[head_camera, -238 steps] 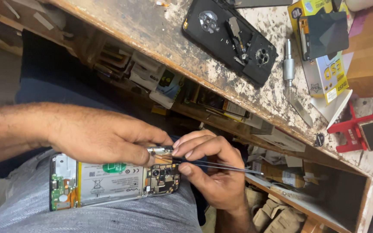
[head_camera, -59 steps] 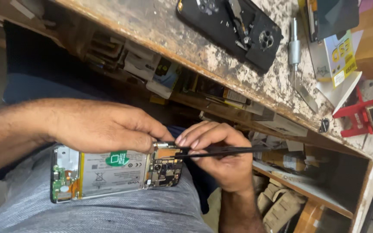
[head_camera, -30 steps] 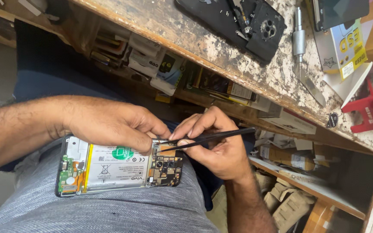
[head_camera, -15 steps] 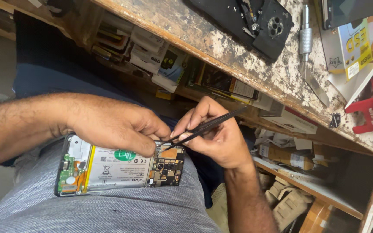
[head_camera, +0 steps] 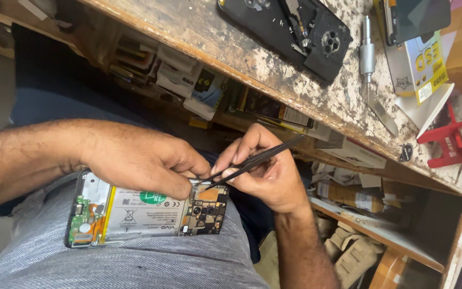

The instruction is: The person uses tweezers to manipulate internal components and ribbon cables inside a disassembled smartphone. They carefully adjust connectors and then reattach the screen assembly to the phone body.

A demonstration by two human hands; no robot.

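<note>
The opened smartphone (head_camera: 148, 208) lies back-up across the person's thigh, below the bench (head_camera: 274, 80) edge, battery and circuit board exposed. The left hand (head_camera: 140, 158) rests palm-down over its upper edge, fingers curled and pressing, which appears to hold the device steady. The right hand (head_camera: 266, 171) pinches 1 pair of black tweezers (head_camera: 252, 161) between thumb and fingers, wrist bent inward, so the tips meet the board near the camera modules. On the bench lie a black back cover (head_camera: 287, 29) and a metal-handled pry tool (head_camera: 372, 80), well apart from both hands.
</note>
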